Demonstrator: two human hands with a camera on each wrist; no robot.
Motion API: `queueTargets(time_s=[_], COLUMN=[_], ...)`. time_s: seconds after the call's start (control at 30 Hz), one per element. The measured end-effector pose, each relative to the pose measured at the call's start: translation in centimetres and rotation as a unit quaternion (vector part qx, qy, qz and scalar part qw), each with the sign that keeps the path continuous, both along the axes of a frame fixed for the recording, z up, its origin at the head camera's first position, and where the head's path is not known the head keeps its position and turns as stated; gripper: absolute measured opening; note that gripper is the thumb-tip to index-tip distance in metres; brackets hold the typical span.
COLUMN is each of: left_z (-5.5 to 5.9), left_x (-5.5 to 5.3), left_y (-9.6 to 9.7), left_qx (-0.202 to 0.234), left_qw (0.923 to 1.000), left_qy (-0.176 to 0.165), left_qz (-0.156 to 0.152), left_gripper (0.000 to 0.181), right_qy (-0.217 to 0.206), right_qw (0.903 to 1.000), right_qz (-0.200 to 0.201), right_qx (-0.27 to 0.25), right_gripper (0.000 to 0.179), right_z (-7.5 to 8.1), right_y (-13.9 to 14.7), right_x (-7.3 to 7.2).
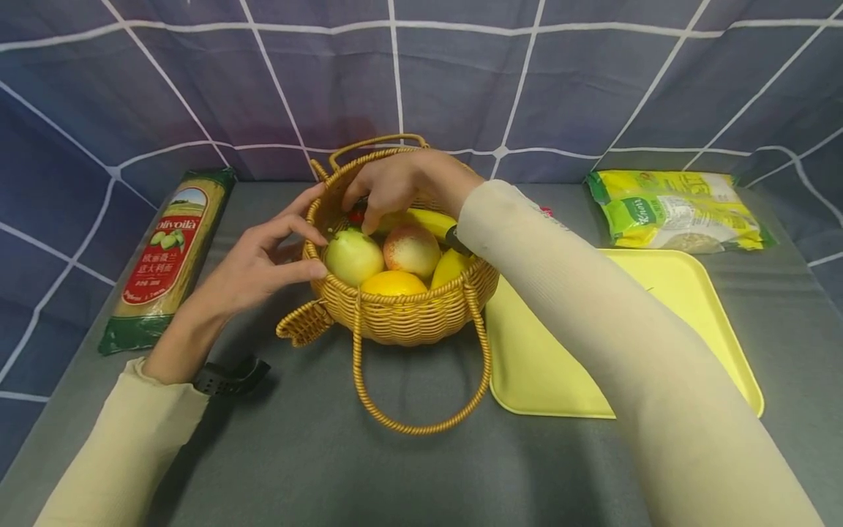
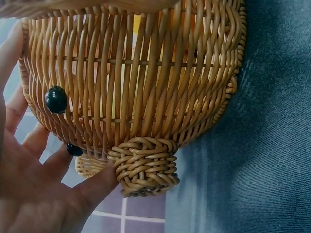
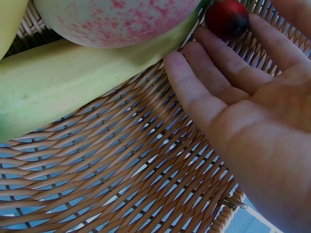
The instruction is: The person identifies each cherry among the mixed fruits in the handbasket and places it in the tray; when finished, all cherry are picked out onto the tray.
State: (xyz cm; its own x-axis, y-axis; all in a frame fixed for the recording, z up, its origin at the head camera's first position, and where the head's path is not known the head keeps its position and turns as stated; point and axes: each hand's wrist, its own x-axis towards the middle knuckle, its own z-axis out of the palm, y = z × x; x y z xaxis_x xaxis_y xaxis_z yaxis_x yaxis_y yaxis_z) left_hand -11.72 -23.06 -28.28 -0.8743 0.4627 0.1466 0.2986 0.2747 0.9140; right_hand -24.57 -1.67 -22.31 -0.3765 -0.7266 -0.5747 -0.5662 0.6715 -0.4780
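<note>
A duck-coloured wicker basket [image 1: 402, 322], with black bead eyes and a woven knob [image 2: 144, 167], holds fruit. My left hand [image 1: 263, 256] grips its left rim, fingers spread along the side and thumb at the knob. Inside, toward the back left, my right hand [image 1: 402, 183] has its fingertips around a small dark red fruit [image 3: 227, 18]. Beside it lie a green pear [image 1: 354, 256], a speckled peach [image 1: 411, 251], a banana [image 3: 73, 82] and a yellow-orange fruit [image 1: 394, 283]. Another yellow fruit [image 1: 451, 268] sits at the right, partly behind the rim.
A yellow tray [image 1: 553, 366] lies right of the basket, partly under my right sleeve. Behind it is a yellow-green Knorr packet [image 1: 678, 212]. A pack of spaghetti [image 1: 167, 256] lies at the left. A checked blue cloth [image 1: 454, 80] hangs behind the grey table [image 1: 421, 476].
</note>
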Motion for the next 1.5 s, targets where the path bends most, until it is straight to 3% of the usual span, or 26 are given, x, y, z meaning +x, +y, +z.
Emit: queueTargets(time_s=[0.2,0.37,0.67,1.0,1.3,1.5], left_z=[0.0,0.0,-0.1,0.0,-0.1,-0.1], left_x=[0.0,0.0,0.0,0.0,-0.1,-0.2], left_y=[0.1,0.0,0.0,0.4,0.5,0.4], left_qx=[-0.005,-0.008,-0.001,-0.001,-0.006,-0.008], left_qw=[1.0000,1.0000,1.0000,1.0000,1.0000,0.9999], left_qy=[0.000,0.003,0.004,0.004,0.004,0.005], left_qz=[0.002,0.000,0.002,0.001,0.000,0.007], left_gripper=[0.022,0.022,0.022,0.021,0.020,0.020], right_qy=[-0.011,-0.040,-0.032,-0.079,-0.060,-0.079], right_qw=[0.9993,0.9985,0.9981,0.9941,0.9820,0.9644], right_qz=[-0.015,-0.029,-0.010,-0.021,0.002,0.011], right_qx=[-0.032,-0.023,-0.051,-0.071,-0.179,-0.252], right_gripper=[0.053,0.058,0.051,0.041,0.039,0.032], right_z=[-0.3,-0.5,-0.5,3.4,4.6,4.5], right_y=[0.2,0.1,0.1,2.7,5.6,7.9], right_x=[0.3,0.5,0.6,0.8,2.8,4.4])
